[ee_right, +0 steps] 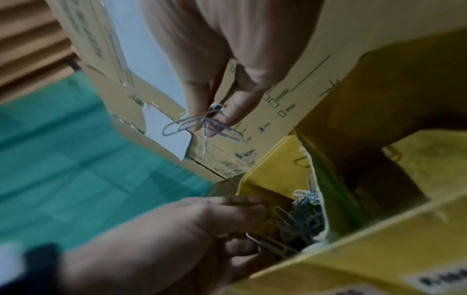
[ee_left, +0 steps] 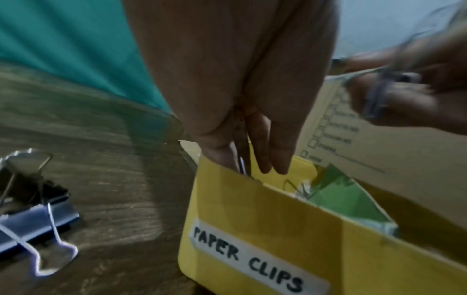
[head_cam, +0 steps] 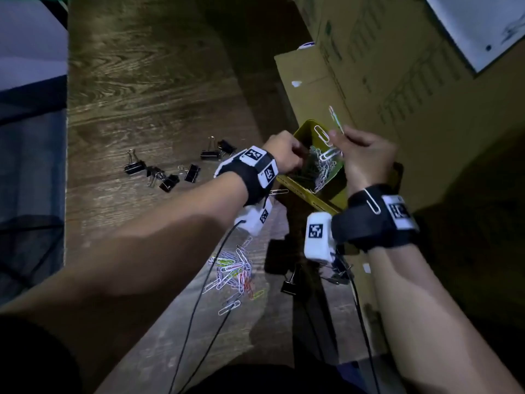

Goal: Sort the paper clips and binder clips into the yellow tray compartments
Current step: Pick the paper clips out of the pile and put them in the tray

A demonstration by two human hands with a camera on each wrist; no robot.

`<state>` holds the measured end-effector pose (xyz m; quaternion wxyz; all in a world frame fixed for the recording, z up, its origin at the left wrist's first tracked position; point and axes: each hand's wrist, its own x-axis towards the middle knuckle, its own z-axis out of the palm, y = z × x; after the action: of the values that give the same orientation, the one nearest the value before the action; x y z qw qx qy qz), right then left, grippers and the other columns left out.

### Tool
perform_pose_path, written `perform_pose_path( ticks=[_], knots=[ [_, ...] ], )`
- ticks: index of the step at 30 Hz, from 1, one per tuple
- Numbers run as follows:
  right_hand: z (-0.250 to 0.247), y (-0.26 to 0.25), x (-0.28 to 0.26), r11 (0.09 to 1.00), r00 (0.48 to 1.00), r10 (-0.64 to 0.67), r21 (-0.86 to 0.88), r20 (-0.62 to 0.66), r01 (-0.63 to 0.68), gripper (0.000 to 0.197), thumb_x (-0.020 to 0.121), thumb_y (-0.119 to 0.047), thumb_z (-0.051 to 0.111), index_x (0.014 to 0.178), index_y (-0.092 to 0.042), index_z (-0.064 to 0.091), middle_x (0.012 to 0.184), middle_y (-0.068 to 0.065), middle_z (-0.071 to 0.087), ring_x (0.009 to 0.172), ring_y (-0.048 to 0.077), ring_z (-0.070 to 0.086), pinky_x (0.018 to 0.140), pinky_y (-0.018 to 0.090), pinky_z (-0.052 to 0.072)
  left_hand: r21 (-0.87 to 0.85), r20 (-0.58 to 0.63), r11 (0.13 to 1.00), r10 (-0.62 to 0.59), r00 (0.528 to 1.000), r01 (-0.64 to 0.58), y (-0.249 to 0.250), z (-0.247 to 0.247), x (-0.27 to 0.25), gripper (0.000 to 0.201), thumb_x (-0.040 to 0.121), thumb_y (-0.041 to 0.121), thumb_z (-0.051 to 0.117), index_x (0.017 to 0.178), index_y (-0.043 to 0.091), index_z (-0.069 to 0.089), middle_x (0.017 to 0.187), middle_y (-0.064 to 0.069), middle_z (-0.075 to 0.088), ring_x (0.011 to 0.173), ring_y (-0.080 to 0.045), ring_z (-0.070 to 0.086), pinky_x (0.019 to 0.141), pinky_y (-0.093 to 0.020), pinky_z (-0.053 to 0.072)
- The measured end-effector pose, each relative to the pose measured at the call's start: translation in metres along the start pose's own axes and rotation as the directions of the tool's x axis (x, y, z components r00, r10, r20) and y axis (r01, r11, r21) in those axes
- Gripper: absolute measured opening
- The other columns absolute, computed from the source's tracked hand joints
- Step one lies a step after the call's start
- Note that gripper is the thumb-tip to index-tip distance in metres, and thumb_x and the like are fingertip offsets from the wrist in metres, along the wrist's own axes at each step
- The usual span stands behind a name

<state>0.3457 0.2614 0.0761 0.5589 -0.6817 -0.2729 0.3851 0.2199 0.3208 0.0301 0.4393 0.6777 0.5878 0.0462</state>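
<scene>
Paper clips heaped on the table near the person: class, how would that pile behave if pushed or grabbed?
The paper clips would likely scatter, being loose, thin wire. Several overlap, so they might snag and lift together.

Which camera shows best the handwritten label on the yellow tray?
The left wrist view: the label faces the camera and reads "PAPER CLIPS" on the yellow tray. The head view shows the tray from above, label unseen. The right wrist view catches only blurred, unreadable label edges.
</scene>
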Motion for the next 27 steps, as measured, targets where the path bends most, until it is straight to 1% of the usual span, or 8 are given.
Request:
perform_pose_path(
  ticks=[4,7,10,12,15,19,24,27],
  knots=[
    [0.014,0.017,0.026,0.961,0.998,-0.007,-0.275,0.062,0.024,0.026,0.074,-0.013,0.077,0.099,-0.006,0.072,0.086,0.001,0.071,0.066,0.004,0.063,0.063,0.013,0.052,-0.136,-0.140,0.987,0.068,0.988,-0.088,-0.006,-0.007,-0.012,0.023,0.090,0.015,0.054,0.106,0.023,0.069,0.096,-0.004,0.069,0.083,-0.017,0.065,0.079,-0.023,0.052],
    [0.023,0.029,0.032,0.885,0.974,0.048,-0.462,0.220,0.061,0.030,0.077,-0.022,0.076,0.104,-0.010,0.071,0.097,0.002,0.072,0.083,0.009,0.065,0.079,0.022,0.053,-0.452,-0.370,0.888,-0.098,0.924,-0.087,-0.027,-0.012,-0.026,0.025,0.090,0.005,0.049,0.086,0.020,0.069,0.079,-0.004,0.069,0.072,-0.018,0.069,0.068,-0.034,0.059],
    [0.026,0.037,0.034,0.796,0.949,0.039,-0.583,0.314,0.160,0.036,0.080,-0.028,0.072,0.111,-0.010,0.068,0.107,0.003,0.071,0.097,0.011,0.064,0.092,0.022,0.046,-0.183,-0.456,0.983,-0.087,0.886,0.002,-0.056,-0.001,-0.037,0.022,0.086,0.005,0.051,0.078,0.017,0.068,0.079,-0.002,0.069,0.073,-0.016,0.063,0.074,-0.028,0.053],
    [0.025,0.037,0.032,0.782,0.944,0.012,-0.592,0.330,0.197,0.031,0.083,-0.026,0.069,0.110,-0.011,0.068,0.106,0.003,0.071,0.096,0.010,0.064,0.093,0.021,0.047,0.047,-0.310,0.997,-0.041,0.950,0.059,-0.076,0.017,-0.042,0.025,0.085,0.003,0.050,0.094,0.015,0.069,0.100,-0.006,0.069,0.088,-0.018,0.063,0.084,-0.028,0.050],
    [0.021,0.037,0.026,0.806,0.941,-0.009,-0.555,0.338,0.207,0.024,0.086,-0.019,0.065,0.108,-0.013,0.070,0.105,0.001,0.071,0.091,0.006,0.063,0.089,0.018,0.046,0.344,-0.043,0.933,0.128,0.991,-0.105,-0.098,0.051,-0.044,0.053,0.083,0.000,0.046,0.133,0.020,0.046,0.139,-0.006,0.044,0.127,-0.026,0.041,0.105,-0.045,0.037],
    [0.024,0.038,0.006,0.829,0.905,-0.087,-0.473,0.417,0.298,0.020,0.087,-0.015,0.062,0.105,-0.017,0.071,0.101,0.000,0.071,0.092,0.010,0.065,0.089,0.030,0.053,0.612,0.220,0.752,0.135,0.966,-0.245,-0.104,0.068,-0.055,0.069,0.087,0.005,0.040,0.147,0.023,0.012,0.156,0.004,0.008,0.143,-0.024,0.006,0.113,-0.054,0.015],
    [0.020,0.046,-0.046,0.817,0.781,-0.204,-0.337,0.591,0.468,0.019,0.086,-0.015,0.064,0.103,-0.018,0.071,0.096,0.000,0.067,0.084,0.013,0.063,0.081,0.027,0.054,0.679,0.380,0.573,0.261,0.887,-0.459,-0.134,0.059,-0.085,0.073,0.083,0.012,0.049,0.147,0.023,0.014,0.156,0.001,0.014,0.143,-0.023,0.007,0.113,-0.051,0.016],
    [0.010,0.067,-0.083,0.777,0.636,-0.063,-0.362,0.769,0.515,0.018,0.085,-0.019,0.066,0.102,-0.018,0.071,0.095,0.000,0.068,0.080,0.012,0.062,0.078,0.025,0.053,0.638,0.462,0.539,0.303,0.834,-0.550,-0.161,0.049,-0.115,0.071,0.080,0.017,0.053,0.145,0.022,0.025,0.152,-0.001,0.026,0.141,-0.024,0.015,0.113,-0.049,0.019]
  ],
)
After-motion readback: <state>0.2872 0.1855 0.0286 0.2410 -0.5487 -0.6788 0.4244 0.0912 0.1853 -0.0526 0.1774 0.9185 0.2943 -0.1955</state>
